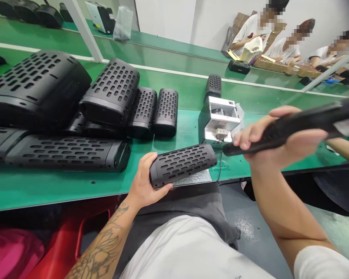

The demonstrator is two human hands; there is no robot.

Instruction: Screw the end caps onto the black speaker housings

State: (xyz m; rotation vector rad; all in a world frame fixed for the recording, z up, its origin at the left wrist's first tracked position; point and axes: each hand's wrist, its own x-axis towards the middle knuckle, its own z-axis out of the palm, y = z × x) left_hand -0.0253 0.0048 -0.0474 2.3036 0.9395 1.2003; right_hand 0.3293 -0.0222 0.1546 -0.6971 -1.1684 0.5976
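My left hand is closed around the near left end of a black slotted housing, thumb below and fingers over the top. The housing lies tilted above the table's front edge, its far end up to the right. My right hand grips a black electric screwdriver, raised and slanting, with its narrow end down to the left. That end is near the housing's right end but apart from it. A small white and silver screw feeder stands just behind the two.
Several black slotted housings are stacked and lined up on the green table at the left. Another slotted housing stands behind the feeder. A cable hangs over the front edge. A red stool is below. People work at the upper right.
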